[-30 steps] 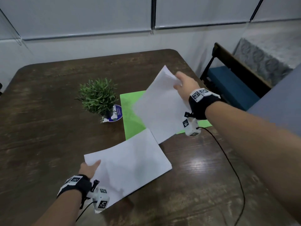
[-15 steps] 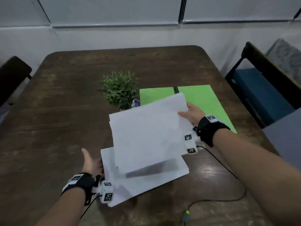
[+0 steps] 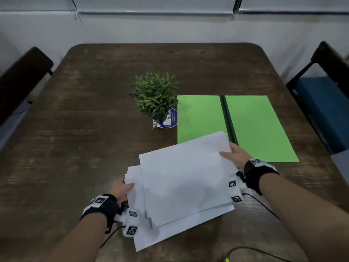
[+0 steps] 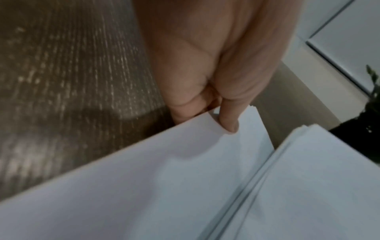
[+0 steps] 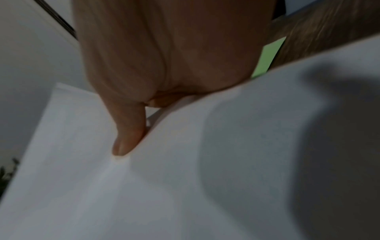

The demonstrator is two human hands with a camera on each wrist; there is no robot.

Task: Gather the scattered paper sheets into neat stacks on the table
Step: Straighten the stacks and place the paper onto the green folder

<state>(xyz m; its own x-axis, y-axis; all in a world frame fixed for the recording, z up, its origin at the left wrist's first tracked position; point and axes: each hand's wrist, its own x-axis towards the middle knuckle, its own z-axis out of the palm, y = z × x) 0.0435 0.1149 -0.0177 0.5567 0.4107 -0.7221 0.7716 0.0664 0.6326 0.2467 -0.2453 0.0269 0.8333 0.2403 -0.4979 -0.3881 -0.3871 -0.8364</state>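
Observation:
A pile of white paper sheets [image 3: 181, 186] lies askew on the dark wooden table [image 3: 85, 120] near its front edge. My right hand [image 3: 233, 155] pinches the right edge of the upper white sheets [image 5: 205, 178], thumb on top. My left hand [image 3: 122, 187] pinches the far left corner of the lower white sheets [image 4: 144, 186], thumb on top and fingers underneath. The upper bundle [image 4: 318, 186] overlaps the lower one, shifted right. Two green sheets [image 3: 200, 118] lie side by side at the table's right, their near left part under the white pile.
A small potted plant [image 3: 155, 97] stands at the table's middle, just behind the pile. Dark chairs stand at the left [image 3: 20, 78] and the right [image 3: 324, 87]. A black cable [image 3: 264, 207] trails from my right wrist over the table's front.
My right hand has carried its white sheets left and down onto the pile by my left hand. My left hand has taken hold of the pile's corner. The head view has swung left.

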